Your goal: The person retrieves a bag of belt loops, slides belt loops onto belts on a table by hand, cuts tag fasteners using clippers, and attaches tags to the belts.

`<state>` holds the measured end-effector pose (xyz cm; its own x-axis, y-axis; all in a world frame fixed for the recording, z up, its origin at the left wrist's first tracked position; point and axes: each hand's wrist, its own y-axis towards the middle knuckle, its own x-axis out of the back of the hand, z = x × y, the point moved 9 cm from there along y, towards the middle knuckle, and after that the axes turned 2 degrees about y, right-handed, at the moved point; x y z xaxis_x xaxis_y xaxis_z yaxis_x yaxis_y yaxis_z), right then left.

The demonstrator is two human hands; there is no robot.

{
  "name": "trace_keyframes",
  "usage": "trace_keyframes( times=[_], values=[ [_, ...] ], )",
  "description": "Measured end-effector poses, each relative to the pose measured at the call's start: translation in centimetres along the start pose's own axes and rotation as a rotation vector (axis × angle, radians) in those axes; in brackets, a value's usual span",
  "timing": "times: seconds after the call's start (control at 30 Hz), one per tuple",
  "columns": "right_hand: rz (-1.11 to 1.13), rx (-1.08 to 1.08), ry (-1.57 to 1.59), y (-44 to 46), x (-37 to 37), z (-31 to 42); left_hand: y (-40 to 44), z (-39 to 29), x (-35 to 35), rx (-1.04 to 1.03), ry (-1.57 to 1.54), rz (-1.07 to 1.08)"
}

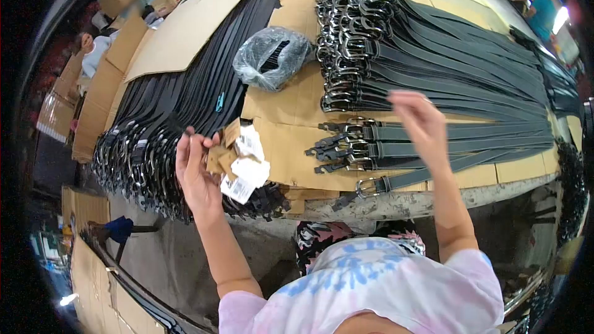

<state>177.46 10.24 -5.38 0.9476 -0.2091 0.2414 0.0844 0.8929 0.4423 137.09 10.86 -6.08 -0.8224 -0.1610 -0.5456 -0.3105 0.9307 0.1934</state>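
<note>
My left hand is closed on a bunch of brown and white cardboard tags, some with printed barcodes. The bunch sits above the buckle ends of a pile of black belts. My right hand, a little blurred, hovers over dark grey belts with its fingers stretched out; nothing shows in it. Below it, several belts lie in a small group, with black plastic hangers at their buckles. One belt lies slantwise along the front edge.
A clear plastic-wrapped roll stands on the cardboard between the belt piles. A teal tool lies on the black belts, below a cardboard sheet. Other people are at far left and far right.
</note>
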Motion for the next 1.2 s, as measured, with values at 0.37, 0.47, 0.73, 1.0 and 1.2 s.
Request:
trace_keyframes(
  times=[0.37,0.47,0.73,1.0,1.2],
  values=[
    [-0.439,-0.240,-0.130,-10.8,15.8,-5.2,9.8,16.1,-7.6,0.360,-0.189,0.229],
    [-0.392,-0.275,-0.109,-12.0,16.0,-7.0,13.5,24.1,-0.5,0.405,0.004,0.039],
    [-0.228,-0.147,-0.127,-6.8,10.7,-4.3,10.9,21.1,0.1,0.396,0.172,-0.248],
    [0.262,0.391,-0.124,4.6,-9.9,2.0,11.5,22.4,0.2,0.379,-0.015,-0.182],
    [0.367,0.510,-0.322,11.6,-20.8,-1.7,11.1,21.8,-0.3,0.392,0.024,-0.170]
  ],
)
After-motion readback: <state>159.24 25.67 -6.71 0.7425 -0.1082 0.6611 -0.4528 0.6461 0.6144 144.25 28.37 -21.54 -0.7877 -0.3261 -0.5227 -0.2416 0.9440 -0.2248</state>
